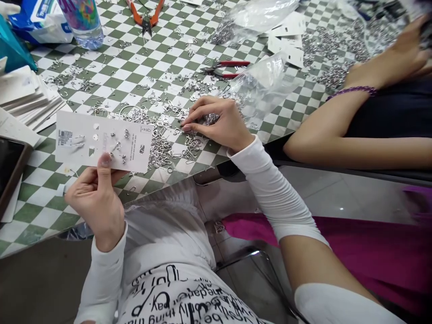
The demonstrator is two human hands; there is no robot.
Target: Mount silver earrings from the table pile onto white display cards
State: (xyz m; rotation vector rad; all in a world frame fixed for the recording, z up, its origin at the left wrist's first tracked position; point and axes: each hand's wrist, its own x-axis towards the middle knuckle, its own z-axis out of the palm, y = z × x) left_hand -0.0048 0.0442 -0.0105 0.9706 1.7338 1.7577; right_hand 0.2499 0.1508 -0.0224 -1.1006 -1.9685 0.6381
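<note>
while left hand clamps white card above tabletop, right hand at metal pieces, thumb and forefinger nearly meeting; cannot tell if one is pinched. step seems picking pieces; next move likely calls for fine fingertip grip.

White card with silver studs

The shirt is white with big, loopy black letters. The left sleeve and the wrinkly right sleeve are both white and snug, like long socks. The left hand and right hand are bare.
</note>
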